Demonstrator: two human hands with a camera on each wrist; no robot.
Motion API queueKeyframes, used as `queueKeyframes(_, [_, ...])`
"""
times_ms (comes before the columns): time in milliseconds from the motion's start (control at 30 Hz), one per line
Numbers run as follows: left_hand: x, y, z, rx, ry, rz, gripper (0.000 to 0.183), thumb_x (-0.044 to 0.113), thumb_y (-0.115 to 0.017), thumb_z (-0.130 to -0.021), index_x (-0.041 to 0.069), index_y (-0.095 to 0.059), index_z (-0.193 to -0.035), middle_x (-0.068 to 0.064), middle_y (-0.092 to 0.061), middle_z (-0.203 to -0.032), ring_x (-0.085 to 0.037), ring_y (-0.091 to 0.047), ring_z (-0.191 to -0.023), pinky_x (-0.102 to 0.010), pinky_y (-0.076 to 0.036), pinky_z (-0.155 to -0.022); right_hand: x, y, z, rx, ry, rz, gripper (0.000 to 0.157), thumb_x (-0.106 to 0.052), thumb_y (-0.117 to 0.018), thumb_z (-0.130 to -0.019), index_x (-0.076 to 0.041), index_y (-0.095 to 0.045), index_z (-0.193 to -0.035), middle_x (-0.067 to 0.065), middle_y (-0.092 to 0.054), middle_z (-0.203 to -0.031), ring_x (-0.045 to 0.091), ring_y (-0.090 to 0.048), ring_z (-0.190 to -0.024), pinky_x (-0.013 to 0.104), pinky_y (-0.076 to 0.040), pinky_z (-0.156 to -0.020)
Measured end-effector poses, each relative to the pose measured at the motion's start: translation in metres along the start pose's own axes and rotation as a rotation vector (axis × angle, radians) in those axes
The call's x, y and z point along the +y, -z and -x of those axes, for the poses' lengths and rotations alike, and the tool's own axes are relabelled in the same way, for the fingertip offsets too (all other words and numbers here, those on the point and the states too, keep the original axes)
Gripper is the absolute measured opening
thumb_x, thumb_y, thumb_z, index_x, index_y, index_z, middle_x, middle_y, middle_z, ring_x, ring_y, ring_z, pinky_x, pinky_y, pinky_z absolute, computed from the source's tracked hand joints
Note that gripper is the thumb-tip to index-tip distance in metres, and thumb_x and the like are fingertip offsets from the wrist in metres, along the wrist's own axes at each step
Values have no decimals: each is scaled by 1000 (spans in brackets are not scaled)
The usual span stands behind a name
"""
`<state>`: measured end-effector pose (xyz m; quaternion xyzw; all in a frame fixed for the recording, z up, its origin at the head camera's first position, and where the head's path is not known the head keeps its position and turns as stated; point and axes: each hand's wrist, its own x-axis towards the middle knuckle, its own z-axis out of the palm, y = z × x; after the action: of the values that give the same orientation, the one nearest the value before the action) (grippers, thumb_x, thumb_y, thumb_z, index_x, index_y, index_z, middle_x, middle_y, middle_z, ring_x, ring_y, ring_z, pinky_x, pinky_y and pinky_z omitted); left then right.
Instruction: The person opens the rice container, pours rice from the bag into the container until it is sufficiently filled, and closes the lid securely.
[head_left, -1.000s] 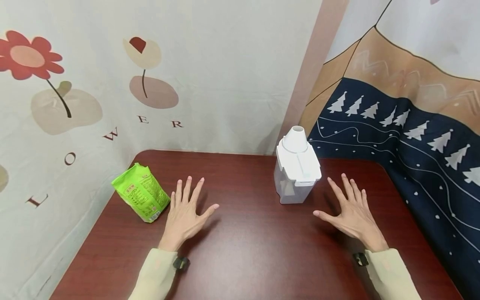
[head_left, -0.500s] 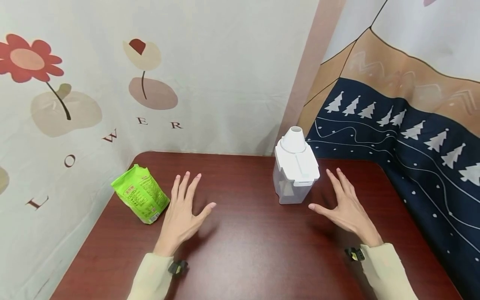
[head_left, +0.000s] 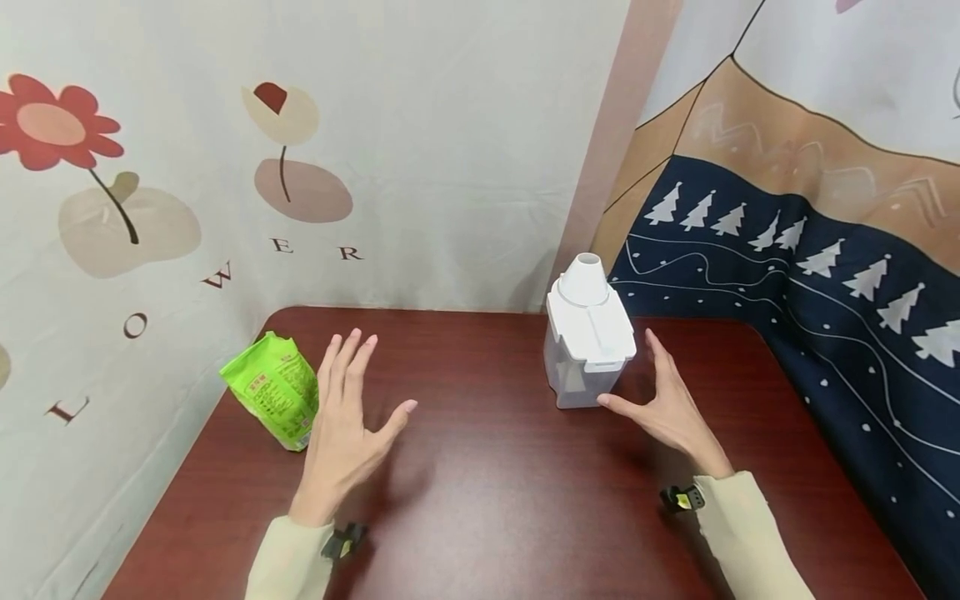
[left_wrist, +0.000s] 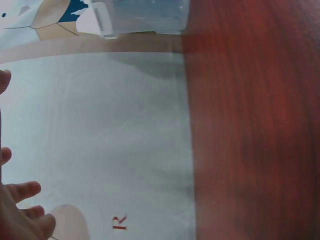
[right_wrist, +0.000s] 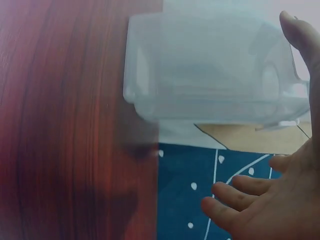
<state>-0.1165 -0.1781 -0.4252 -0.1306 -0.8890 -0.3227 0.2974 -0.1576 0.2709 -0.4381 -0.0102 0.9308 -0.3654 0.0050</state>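
Note:
A clear plastic container [head_left: 585,383] with a white lid and a cone-shaped spout on top stands upright at the back right of the table. My right hand [head_left: 671,412] is at its right front corner, thumb and fingers spread apart around that side. In the right wrist view the container [right_wrist: 210,70] fills the space between thumb and fingers. A bright green printed packet [head_left: 276,387] lies at the left. Over its right edge hovers my left hand [head_left: 341,437], fingers extended and thumb out, partly covering it in the head view; it holds nothing.
The dark red wooden table [head_left: 480,500] meets a pale curtain [head_left: 450,167] with flower prints behind it. At the right hangs a navy cloth [head_left: 720,258] with white trees. Each wrist wears a small black device.
My right hand has moved left toward the container, its fingers drawing together side by side. My left hand has shifted left, overlapping the packet. Container and packet stay in place.

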Motion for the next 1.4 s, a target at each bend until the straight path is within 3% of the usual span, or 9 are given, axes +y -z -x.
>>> queueKeyframes(200, [3,13,-7,141,-89,21,86,64,-63,-92,13,-40,-157,-7,-37,-165,-34,-22,-157,-53,-24,-126,-4,-11,-2,45,18,-77,129,-59,-85,-75,-33,4,-165,11,-16,-172,41,-26,-154,74,-26,-117])
queueKeyframes(433, [9,28,-17,378,-213,55,80,56,-67,-92,-3,-50,-144,-23,-51,-151,-46,-31,-150,-57,-23,-125,-6,-22,-4,67,35,-152,130,-55,-88,-74,-31,2,-165,13,-23,-169,42,-36,-150,66,-34,-118])
queueKeyframes(600, [20,42,-22,515,-196,67,79,53,-69,-90,-7,-52,-139,-27,-54,-145,-49,-32,-148,-62,-22,-124,-7,-34,-6,121,69,-186,133,-51,-92,-71,-31,0,-165,12,-27,-168,37,-37,-149,62,-35,-120])
queueKeyframes(767, [17,52,-22,602,-140,47,84,56,-71,-87,-8,-50,-138,-27,-53,-145,-48,-30,-149,-62,-20,-124,-11,-42,-7,164,67,-219,134,-50,-94,-69,-30,-2,-165,11,-28,-167,36,-39,-148,59,-37,-119])
queueKeyframes(1000, [-1,61,-12,611,14,65,93,51,-78,-80,-8,-45,-143,-26,-47,-150,-38,-27,-153,-50,-18,-128,-15,-49,-8,208,65,-242,133,-48,-95,-68,-24,-7,-165,12,-34,-164,34,-42,-147,56,-40,-118])
queueKeyframes(1100, [-22,61,-2,571,115,67,94,43,-84,-76,5,-43,-151,-18,-43,-157,-31,-28,-153,-41,-19,-128,-16,-52,-9,227,69,-251,131,-47,-95,-68,-26,-9,-164,10,-35,-162,33,-42,-146,57,-41,-117])
queueKeyframes(1233, [-48,60,14,477,264,74,104,29,-89,-75,25,-28,-160,-2,-37,-162,-21,-31,-152,-30,-24,-125,-17,-55,-10,245,61,-250,128,-49,-94,-68,-26,-12,-163,10,-37,-161,32,-43,-144,58,-41,-116])
queueKeyframes(1400, [-64,55,26,403,417,183,111,15,-89,-76,31,-21,-161,1,-36,-163,-15,-36,-149,-27,-29,-123,-18,-58,-11,275,44,-249,125,-49,-94,-68,-23,-17,-162,11,-40,-159,30,-45,-141,58,-42,-115])
